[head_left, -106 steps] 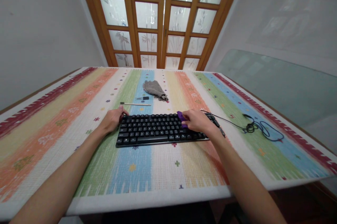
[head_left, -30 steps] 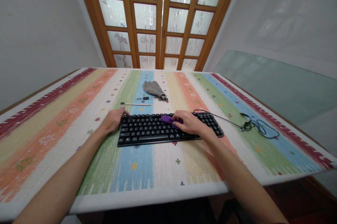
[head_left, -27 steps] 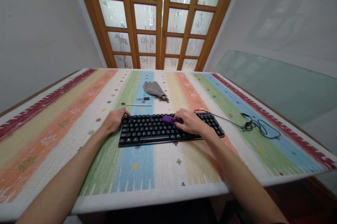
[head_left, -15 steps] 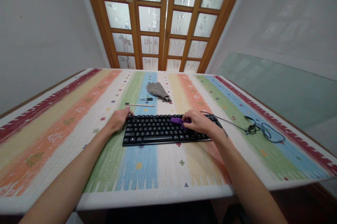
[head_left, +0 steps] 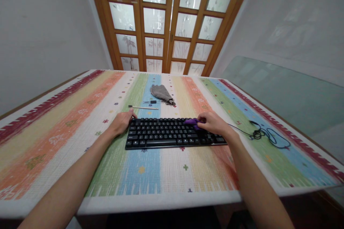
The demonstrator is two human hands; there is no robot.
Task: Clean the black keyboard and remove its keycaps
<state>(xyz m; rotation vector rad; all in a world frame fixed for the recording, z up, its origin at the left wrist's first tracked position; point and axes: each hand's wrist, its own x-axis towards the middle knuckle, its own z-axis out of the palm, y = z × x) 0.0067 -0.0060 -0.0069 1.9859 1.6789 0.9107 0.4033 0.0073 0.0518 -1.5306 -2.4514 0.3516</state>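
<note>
A black keyboard (head_left: 158, 134) lies flat in front of me, its long side toward me. My left hand (head_left: 122, 122) is closed at the keyboard's left end, fingers against its far left corner. In my right hand (head_left: 213, 123) a purple cloth (head_left: 191, 122) is pinched and pressed on the keys toward the keyboard's right side. That hand and wrist hide part of the right-hand keys. Just beyond the keyboard lies a thin toothbrush (head_left: 143, 107) with a dark head pointing left.
A crumpled grey cloth (head_left: 162, 93) lies farther back, with a small black object with thin prongs (head_left: 153, 102) near it. The keyboard's black cable (head_left: 259, 134) is coiled loosely on the right. A striped tablecloth (head_left: 172, 175) covers the table; panelled doors (head_left: 168, 39) stand behind.
My right hand has slid the purple cloth to the right across the keys. My left hand stays at the keyboard's left end.
</note>
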